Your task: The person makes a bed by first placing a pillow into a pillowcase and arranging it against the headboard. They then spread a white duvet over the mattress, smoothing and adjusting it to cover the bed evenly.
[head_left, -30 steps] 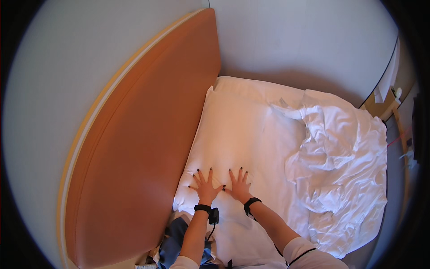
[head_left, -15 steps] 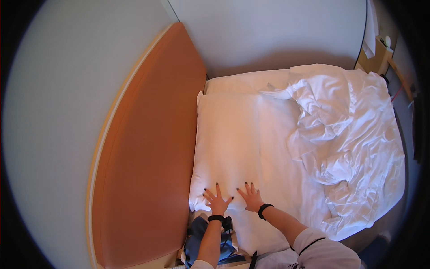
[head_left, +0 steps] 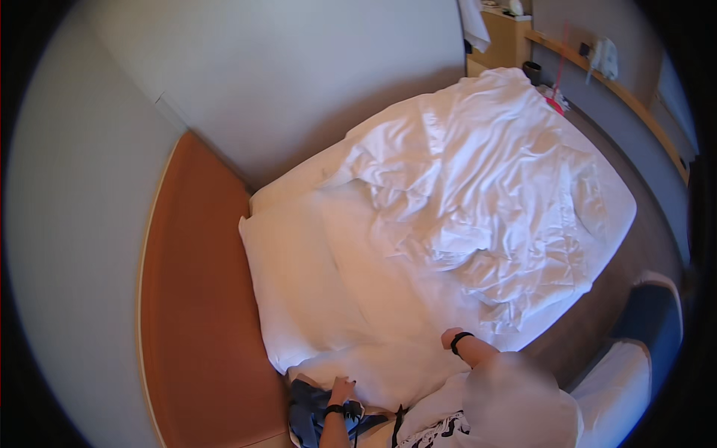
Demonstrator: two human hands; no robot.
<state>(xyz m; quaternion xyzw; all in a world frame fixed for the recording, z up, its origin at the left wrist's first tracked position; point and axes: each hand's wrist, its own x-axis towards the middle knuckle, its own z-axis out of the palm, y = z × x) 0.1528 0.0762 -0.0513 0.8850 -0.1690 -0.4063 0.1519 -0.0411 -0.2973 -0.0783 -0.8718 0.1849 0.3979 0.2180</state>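
Note:
A white pillow (head_left: 299, 261) lies along the headboard side of the bed, its surface smooth. My left hand (head_left: 343, 390) hovers at the near edge of the bed, beside a dark blue bag or cloth (head_left: 308, 411); its fingers look bent and partly hidden, and I see nothing in them. Farther right, my right hand (head_left: 451, 337) is over the white sheet (head_left: 403, 299), with its fingers turned away from sight. A black band circles each wrist. The rumpled white duvet (head_left: 485, 194) is heaped across the right part of the bed.
An orange-brown headboard (head_left: 202, 299) borders the bed at left, with a pale wall (head_left: 299, 75) behind. At right stand a blue and white chair (head_left: 650, 321) and a wooden rail (head_left: 620, 89). A red-ended long-handled tool (head_left: 554, 105) leans near a dark bin (head_left: 532, 71).
My view has swung to the right. Both hands, which were spread flat on the pillow, have come off it; the left drew back to the bed's near edge, the right moved toward the duvet.

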